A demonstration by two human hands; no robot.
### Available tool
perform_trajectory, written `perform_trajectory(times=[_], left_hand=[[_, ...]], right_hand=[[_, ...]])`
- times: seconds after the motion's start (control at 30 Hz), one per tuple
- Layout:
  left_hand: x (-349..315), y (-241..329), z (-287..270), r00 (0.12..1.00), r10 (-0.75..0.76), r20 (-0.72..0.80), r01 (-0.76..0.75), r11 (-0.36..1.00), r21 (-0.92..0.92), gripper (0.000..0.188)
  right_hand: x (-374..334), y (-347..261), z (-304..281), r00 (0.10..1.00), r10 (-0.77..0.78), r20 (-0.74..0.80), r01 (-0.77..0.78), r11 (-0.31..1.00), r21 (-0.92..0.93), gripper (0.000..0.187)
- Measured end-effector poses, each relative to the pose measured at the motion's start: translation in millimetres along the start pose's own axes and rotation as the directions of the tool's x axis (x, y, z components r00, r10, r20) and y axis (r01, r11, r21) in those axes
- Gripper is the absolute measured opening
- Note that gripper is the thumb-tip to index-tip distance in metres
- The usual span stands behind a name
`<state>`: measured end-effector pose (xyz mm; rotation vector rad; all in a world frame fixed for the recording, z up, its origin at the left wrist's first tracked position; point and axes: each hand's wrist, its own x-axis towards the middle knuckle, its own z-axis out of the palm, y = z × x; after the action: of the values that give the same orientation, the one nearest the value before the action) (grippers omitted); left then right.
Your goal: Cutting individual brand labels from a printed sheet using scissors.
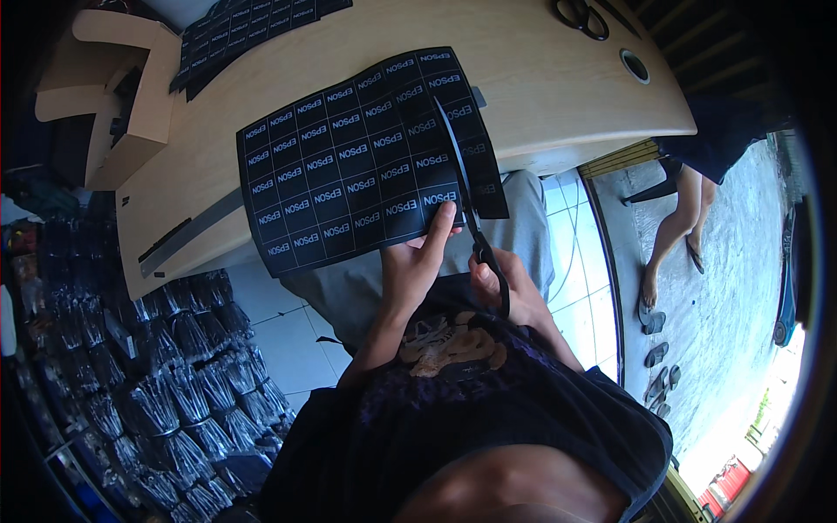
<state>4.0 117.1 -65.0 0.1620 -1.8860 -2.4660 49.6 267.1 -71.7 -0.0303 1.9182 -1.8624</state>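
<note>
A: Starting at the far left of the frame, packed black bundles in clear bags (166,383) pile up along the lower left, and a tan cardboard box (131,105) sits upper left, at the end of the wooden table (540,78).

B: And centre frame, the main event: a black label sheet (349,174), gridded with small white-lettered rectangles, held up over the table edge and the lap.

A: The left hand (418,261) has it pinched at the bottom edge, thumb up on the printed face, fingers curled behind. A closed grip, holding only the sheet.

B: It looks thin and light to me. It bows a little, so I'd judge it floppy rather than stiff, probably glossy and a touch slippery.

A: Which is why that pinch sits right beside the cut line. Hold it further left and the strip would likely sag and drift.

B: Moving right, the scissors (466,187) run up through the sheet, blades along a column line, leaving a narrow strip (488,166) on the right still joined at the top.

A: The right hand (506,292) is wrapped through the black handles, fingers closed around them, just below the sheet.

B: Upper right, a second pair of scissors (580,16) lies on the table near a round cable hole (635,65).

A: Far right, another person's legs (676,227) out on the pavement, sandals (658,357) nearby.
</note>
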Motion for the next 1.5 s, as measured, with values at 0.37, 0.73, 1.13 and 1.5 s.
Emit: perform_trajectory(times=[0.37,0.73,1.13,1.5], left_hand=[[12.5,0.2,-7.9,0.986,0.035,-0.165,-0.035,0.999,0.007,0.024],[21.4,15.3,-10.0,0.931,0.364,-0.001,-0.333,0.853,0.401,0.022],[30.3,36.6,-15.5,0.949,0.314,-0.032,-0.278,0.880,0.385,0.022],[22.3,29.7,-27.2,0.978,-0.091,-0.188,0.048,0.974,-0.220,0.036]], right_hand=[[1.5,11.7,-16.0,0.994,-0.048,0.103,0.040,0.996,0.078,0.058],[3.9,11.6,-15.2,0.988,-0.101,0.120,0.098,0.995,0.034,0.062],[12.7,-19.7,3.2,0.978,0.013,0.209,-0.057,0.977,0.204,0.060],[25.7,-41.7,14.7,0.966,0.155,0.205,-0.163,0.986,0.024,0.057]])
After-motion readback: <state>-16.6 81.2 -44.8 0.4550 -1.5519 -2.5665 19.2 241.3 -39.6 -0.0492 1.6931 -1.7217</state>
